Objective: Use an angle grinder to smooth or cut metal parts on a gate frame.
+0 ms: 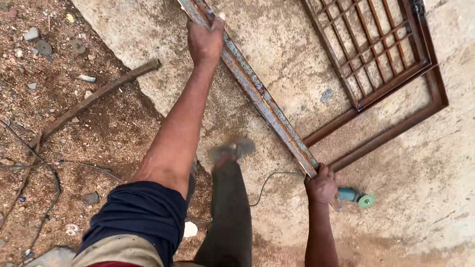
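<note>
A long rusty metal bar (262,101) with patches of grey-blue paint runs diagonally from the top centre down to the lower right. My left hand (204,40) grips its far upper part. My right hand (321,185) is closed around its near lower end. The bar is lifted off the concrete slab (292,54). My leg and sandalled foot (232,149) are blurred below the bar, stepping over the slab.
A green angle grinder (357,197) lies on the concrete just right of my right hand, its cord (269,180) trailing left. A brown metal window grille and frame (381,54) lies at the upper right. On the dirt to the left lie a bent rusty rod (94,99), cables and stones.
</note>
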